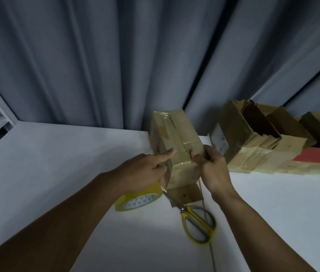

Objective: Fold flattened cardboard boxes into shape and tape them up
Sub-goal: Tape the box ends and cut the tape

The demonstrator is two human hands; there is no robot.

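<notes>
Nearest, yellow-handled scissors [198, 222] lie on the tabletop [57, 163] beside a yellow tape roll [141, 199]. Above them the cardboard box [175, 134] is held tilted, toward the tabletop's far edge. The left hand [145, 169] curls round its near left edge, forefinger straight beside the taped seam; the right hand [212, 167] pinches the near right corner, thumb on top. The box looks light and stiff but crushable, its tape slick, so bare edges and corners suit gripping. Open boxes [253, 138] line the far right edge.

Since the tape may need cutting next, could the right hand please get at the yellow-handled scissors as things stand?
Probably yes: the yellow-handled scissors lie on the table just below the right hand, handles uncovered, though it grips the cardboard box.
</notes>
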